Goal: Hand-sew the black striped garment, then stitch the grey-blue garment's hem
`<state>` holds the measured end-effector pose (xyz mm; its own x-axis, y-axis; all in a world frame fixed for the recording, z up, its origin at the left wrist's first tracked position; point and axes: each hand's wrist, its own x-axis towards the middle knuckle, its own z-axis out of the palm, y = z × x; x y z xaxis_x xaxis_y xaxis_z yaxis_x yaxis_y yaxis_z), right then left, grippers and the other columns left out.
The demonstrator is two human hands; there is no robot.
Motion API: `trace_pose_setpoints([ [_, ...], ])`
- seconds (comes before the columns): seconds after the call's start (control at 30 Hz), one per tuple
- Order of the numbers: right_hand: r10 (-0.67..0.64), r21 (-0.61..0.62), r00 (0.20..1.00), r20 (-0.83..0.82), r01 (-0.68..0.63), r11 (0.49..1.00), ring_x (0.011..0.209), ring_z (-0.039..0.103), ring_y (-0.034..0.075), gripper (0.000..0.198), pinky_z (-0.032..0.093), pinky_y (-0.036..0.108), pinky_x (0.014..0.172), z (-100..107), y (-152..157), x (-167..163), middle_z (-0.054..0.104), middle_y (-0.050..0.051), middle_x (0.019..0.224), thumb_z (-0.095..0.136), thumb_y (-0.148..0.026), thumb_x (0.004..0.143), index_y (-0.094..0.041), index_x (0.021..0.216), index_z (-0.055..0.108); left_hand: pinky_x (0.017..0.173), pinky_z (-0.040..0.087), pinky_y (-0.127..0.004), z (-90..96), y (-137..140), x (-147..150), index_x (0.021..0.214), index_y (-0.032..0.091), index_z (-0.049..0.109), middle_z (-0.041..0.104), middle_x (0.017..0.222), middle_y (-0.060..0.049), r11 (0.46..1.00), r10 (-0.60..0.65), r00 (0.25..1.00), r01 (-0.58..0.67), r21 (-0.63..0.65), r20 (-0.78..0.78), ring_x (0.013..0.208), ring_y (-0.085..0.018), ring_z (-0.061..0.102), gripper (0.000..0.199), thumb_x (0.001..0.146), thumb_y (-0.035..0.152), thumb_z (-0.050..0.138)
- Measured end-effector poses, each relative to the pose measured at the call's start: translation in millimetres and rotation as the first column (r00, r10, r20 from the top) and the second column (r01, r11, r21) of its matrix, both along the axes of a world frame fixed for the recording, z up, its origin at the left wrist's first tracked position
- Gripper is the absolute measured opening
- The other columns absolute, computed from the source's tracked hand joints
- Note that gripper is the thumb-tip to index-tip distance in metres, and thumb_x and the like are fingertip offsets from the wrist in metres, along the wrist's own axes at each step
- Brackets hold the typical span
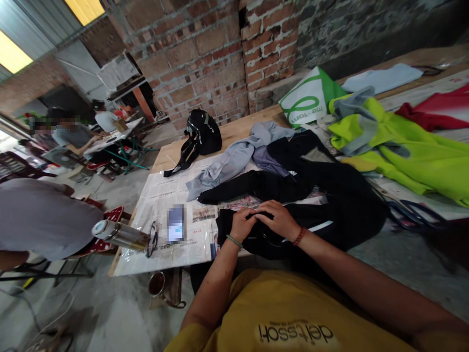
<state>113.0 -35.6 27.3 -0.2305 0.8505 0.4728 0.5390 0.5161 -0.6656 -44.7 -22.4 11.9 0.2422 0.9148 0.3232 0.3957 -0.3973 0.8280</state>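
A black garment [348, 195] with white stripes lies over the table's front edge and hangs down towards my lap. My left hand [243, 225], with a green bead bracelet at the wrist, pinches its fabric. Close beside it my right hand [279, 221], wearing a reddish bracelet, also grips the black cloth. The fingertips of both hands nearly meet, and whatever small detail lies between them is hidden. Behind the hands a black sleeve [249, 186] stretches leftward next to a grey garment [227, 164]. Large scissors [414, 211] rest to the right.
Newspaper covers the table [146, 205]. On its left are a phone [176, 225], glasses [153, 239] and a steel flask [122, 235] lying tilted. A black bag [203, 134], a green-white bag [308, 98] and a lime garment [403, 142] lie farther back. A person [47, 215] sits at left.
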Motion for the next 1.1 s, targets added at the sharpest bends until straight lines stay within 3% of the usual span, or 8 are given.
trace_pose_setpoints([
  [0.3,-0.128,0.013,0.986,0.108,0.127,0.992,0.079,0.055,0.019,0.013,0.038,0.032,0.074,-1.7,-0.8,-4.0,0.065,0.005,0.078,0.056,-0.028,0.081,-0.02,0.073,0.062,0.068,0.045,-0.024,-0.6,-1.2,1.8,0.074,0.017,0.068,0.063,0.07,-0.001,0.999,-0.048,0.999,0.048,0.026,-0.004,0.068,-0.012,0.056,0.013,0.072,0.011,0.057],
  [0.67,-0.14,0.093,0.985,0.098,0.131,0.987,0.08,0.057,0.018,0.018,0.038,0.032,0.072,-10.6,1.7,4.1,0.067,0.004,0.082,0.051,-0.028,0.086,-0.021,0.077,0.065,0.071,0.044,-0.026,1.7,-1.0,-0.6,0.074,0.017,0.068,0.064,0.072,-0.002,0.991,0.029,0.992,-0.013,-0.131,0.122,0.071,-0.014,0.057,0.011,0.073,0.026,0.062],
  [0.9,-0.112,0.256,0.988,0.102,0.082,0.963,0.08,0.057,0.016,0.018,0.036,0.033,0.08,14.8,1.3,5.5,0.065,0.004,0.078,0.047,-0.022,0.087,-0.019,0.073,0.058,0.064,0.041,-0.024,2.6,0.5,-0.4,0.069,0.016,0.066,0.06,0.066,-0.001,0.982,0.024,0.994,-0.003,-0.191,0.105,0.065,-0.012,0.052,0.016,0.075,0.028,0.058],
  [1.1,-0.084,0.204,0.983,0.165,0.049,0.978,0.068,0.054,0.016,0.023,0.036,0.031,0.07,6.9,2.5,-2.7,0.06,0.004,0.066,0.044,-0.023,0.088,-0.018,0.068,0.054,0.068,0.041,-0.024,1.3,0.7,-4.4,0.07,0.016,0.065,0.06,0.068,-0.001,0.982,0.018,0.989,0.01,-0.187,0.145,0.069,-0.013,0.052,0.017,0.076,0.03,0.057],
])
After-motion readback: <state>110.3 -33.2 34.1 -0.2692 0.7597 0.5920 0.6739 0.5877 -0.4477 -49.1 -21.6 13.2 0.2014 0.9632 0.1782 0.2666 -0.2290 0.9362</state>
